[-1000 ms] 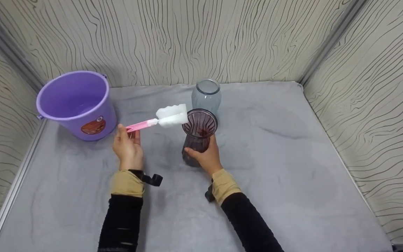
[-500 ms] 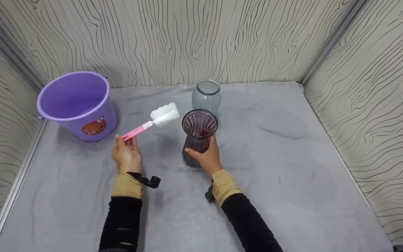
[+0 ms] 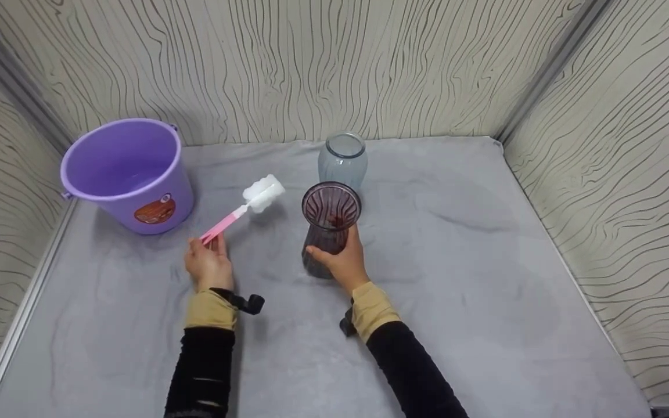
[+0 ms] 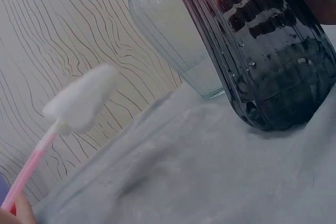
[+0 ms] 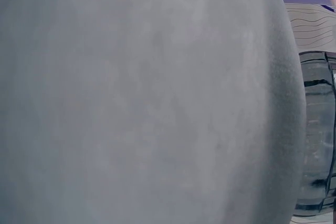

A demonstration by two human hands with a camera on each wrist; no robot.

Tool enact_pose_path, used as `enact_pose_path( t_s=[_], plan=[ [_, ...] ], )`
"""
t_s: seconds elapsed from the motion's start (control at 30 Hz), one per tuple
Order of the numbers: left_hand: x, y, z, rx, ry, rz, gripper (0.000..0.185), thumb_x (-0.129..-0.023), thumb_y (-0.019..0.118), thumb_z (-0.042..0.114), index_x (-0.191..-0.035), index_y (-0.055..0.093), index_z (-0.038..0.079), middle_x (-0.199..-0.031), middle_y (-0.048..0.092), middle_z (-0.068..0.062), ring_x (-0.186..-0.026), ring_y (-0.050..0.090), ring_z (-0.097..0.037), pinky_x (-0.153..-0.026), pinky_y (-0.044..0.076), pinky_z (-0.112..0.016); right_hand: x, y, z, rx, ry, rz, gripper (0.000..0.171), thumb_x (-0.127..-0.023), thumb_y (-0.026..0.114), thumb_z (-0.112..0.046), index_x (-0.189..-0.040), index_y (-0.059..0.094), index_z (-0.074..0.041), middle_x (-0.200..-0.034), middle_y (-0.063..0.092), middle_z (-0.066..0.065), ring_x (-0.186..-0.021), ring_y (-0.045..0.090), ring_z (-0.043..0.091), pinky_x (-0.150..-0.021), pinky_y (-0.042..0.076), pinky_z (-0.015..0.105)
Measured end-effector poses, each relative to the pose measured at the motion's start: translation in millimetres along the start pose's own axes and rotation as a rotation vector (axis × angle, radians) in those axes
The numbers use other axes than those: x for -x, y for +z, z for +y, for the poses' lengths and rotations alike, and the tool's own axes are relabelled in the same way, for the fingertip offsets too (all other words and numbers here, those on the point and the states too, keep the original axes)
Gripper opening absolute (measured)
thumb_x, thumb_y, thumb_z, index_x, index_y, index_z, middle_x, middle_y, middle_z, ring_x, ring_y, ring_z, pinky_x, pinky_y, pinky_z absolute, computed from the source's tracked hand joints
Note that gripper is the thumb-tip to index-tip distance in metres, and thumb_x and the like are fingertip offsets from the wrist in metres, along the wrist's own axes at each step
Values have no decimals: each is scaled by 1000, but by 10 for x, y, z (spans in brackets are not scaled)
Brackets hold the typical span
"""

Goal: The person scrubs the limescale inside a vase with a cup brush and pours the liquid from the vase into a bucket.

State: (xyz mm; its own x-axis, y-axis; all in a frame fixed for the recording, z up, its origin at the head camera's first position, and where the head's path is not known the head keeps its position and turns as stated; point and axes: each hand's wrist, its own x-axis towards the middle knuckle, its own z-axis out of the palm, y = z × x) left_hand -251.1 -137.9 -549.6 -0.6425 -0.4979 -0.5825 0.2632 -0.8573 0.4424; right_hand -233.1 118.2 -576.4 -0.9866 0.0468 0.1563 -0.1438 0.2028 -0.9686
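Note:
My left hand (image 3: 209, 267) pinches the pink handle of a sponge brush (image 3: 221, 227). The brush's white sponge head (image 3: 263, 193) points up and to the right, apart from both vases; it also shows, a little blurred, in the left wrist view. My right hand (image 3: 345, 261) grips a ribbed purple glass vase (image 3: 318, 232) around its side, thumb in front. That vase stands upright on the grey cloth, and the left wrist view shows drops on its glass (image 4: 278, 82). Right behind it is a pale blue glass vase (image 3: 343, 165), its lower part hidden.
At the back left stands a purple bucket (image 3: 179, 197) with an orange label. Wood-patterned walls (image 3: 276, 69) enclose the cloth-covered table (image 3: 485, 290) at the back and sides. Cloth fills most of the right wrist view, with part of a glass vessel (image 5: 317, 140) at its right edge.
My left hand has drawn the brush back, down and to the left, away from the purple vase, and its sponge head has tilted upward. My right hand and the vase have stayed still.

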Motion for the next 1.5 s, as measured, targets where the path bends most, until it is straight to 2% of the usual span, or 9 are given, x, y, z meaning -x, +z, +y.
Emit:
enact_pose_path(
  t_s=[0.3,0.43,0.57,0.67,0.8,0.93,1.1,1.27,1.5],
  plan=[
    [-109,-78,-94,-71,47,2,45,-110,35,16,-148,34,-7,-118,47,-16,-114,54,-25,-101,49,-32,0,4,-6,24,-21,13,102,-75,91,-25,-156,30,-12,-150,47,13,-136,46,28,-114,36,48],
    [-144,-101,-128,-82,56,8,43,-110,36,15,-148,34,-6,-130,47,-20,-120,53,-27,-102,48,-32,7,-1,-19,35,-18,15,103,-75,92,-27,-156,30,-12,-149,48,12,-135,47,27,-113,37,48],
    [-164,-126,-157,-138,87,-1,32,-107,43,7,-136,39,-6,-138,43,-20,-131,50,-30,-100,49,-31,3,-5,-20,36,-23,8,104,-75,91,-27,-156,29,-11,-150,47,12,-136,46,27,-113,36,47],
    [-171,-146,-166,-239,127,-13,16,-102,53,0,-114,42,-3,-126,46,-15,-131,50,-30,-97,51,-28,2,-5,-11,34,-22,5,104,-76,91,-27,-157,28,-12,-151,45,12,-137,45,27,-114,36,47],
    [-192,-167,-134,-352,178,-26,27,-94,62,-8,-96,37,4,-109,46,-11,-118,56,-27,-94,53,-26,0,-7,5,24,-13,6,101,-77,90,-26,-156,29,-13,-151,45,12,-138,44,27,-115,34,47],
    [-207,-200,-60,-450,220,-30,35,-88,67,-12,-95,37,5,-102,46,-11,-96,59,-19,-87,55,-23,0,-7,11,25,-9,6,99,-77,90,-25,-156,30,-12,-151,45,13,-138,44,28,-115,34,47],
    [-231,-263,10,-676,302,-59,31,-88,69,-10,-95,42,4,-95,47,-10,-80,55,-13,-71,53,-17,2,-1,6,37,-17,9,101,-77,90,-26,-156,29,-12,-151,46,12,-137,45,27,-115,35,46],
    [-244,-314,48,-877,422,-72,31,-84,69,-10,-95,45,5,-93,51,-9,-81,50,-14,-69,45,-19,3,2,-1,37,-14,5,103,-76,91,-26,-156,28,-11,-151,46,13,-137,45,27,-114,36,45],
    [-245,-351,94,-1122,502,-98,24,-85,63,-9,-99,49,3,-97,58,-14,-91,55,-24,-77,42,-29,-1,-3,-14,37,-1,13,102,-75,91,-27,-155,29,-11,-150,46,13,-137,45,28,-115,35,46]
  ],
)
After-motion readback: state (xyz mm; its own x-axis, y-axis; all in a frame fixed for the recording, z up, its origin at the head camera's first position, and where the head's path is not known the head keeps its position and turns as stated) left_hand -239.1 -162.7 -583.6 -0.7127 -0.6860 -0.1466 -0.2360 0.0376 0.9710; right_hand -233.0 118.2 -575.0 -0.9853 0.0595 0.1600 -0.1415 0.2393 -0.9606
